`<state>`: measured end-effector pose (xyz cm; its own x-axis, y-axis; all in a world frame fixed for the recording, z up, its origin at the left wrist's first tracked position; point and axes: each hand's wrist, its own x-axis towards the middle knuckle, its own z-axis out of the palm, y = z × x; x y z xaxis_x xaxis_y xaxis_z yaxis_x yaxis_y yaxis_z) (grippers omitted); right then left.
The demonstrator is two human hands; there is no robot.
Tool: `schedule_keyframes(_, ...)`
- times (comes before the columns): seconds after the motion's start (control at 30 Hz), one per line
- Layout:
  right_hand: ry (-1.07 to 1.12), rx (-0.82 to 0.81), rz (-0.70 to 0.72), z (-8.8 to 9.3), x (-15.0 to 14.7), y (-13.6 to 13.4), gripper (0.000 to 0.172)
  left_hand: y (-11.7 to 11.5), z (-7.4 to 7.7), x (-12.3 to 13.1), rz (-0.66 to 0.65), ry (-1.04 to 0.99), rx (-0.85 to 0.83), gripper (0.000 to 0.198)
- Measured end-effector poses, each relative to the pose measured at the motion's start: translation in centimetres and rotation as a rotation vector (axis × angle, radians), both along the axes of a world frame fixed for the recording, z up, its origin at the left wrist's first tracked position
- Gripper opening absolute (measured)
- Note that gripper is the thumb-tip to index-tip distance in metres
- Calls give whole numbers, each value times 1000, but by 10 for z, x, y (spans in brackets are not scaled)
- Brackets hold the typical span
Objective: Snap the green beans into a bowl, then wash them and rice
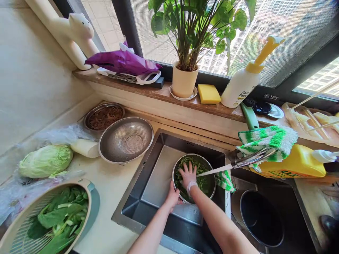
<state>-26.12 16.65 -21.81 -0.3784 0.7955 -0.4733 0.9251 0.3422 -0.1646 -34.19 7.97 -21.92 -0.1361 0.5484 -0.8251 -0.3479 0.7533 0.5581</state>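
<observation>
A round metal bowl (213, 180) with cut green vegetables (202, 181) in it stands in the sink (156, 169). My left hand (173, 195) grips the bowl's near left rim, the thumb against the outside. My right hand (188, 175), in what looks like a clear glove, lies spread on the greens inside the bowl. From the faucet (254, 157) at the right, a stream of water runs into the bowl beside my right hand. A green and white striped cloth (275, 139) hangs over the faucet.
An empty metal strainer (125, 140), a bowl of brown strips (105, 118), a cabbage (46, 161) and a basket of leafy greens (88, 208) are on the left counter. A dark pot (261, 218) sits at right. The sill holds a potted plant (185, 79), sponge (209, 94) and pump bottle (239, 86).
</observation>
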Motion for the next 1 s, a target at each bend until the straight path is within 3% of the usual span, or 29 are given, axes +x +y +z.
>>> schedule_keyframes(0.1,-96,37,-236,-5,19,4,56,1,3,0,-16,16,13,52)
schedule_keyframes(0.2,-97,-33,-451,-13,32,-26,71,1,3,-1,-15,3,14,54)
schedule_keyframes(0.3,13,-175,-286,-16,30,-43,79,1,1,-2,-27,-38,1,56)
schedule_keyframes(0.4,8,-230,-113,-13,29,-27,76,1,-1,-1,-28,-43,-13,53)
schedule_keyframes(0.57,5,4,-345,-4,31,4,60,0,-5,3,-22,7,-15,53)
schedule_keyframes(0.7,17,107,-438,4,13,13,70,-5,-8,5,-15,31,-5,53)
schedule_keyframes(0.77,-11,23,-378,7,7,14,76,-7,-7,6,10,-2,3,54)
schedule_keyframes(0.87,23,-133,-153,8,19,-2,76,-7,-3,4,34,-64,11,55)
schedule_keyframes(0.93,19,-182,-92,7,36,-20,63,-5,1,3,23,-69,1,53)
schedule_keyframes(1.0,-40,-219,-133,5,53,-32,43,-4,3,2,12,-45,-12,51)
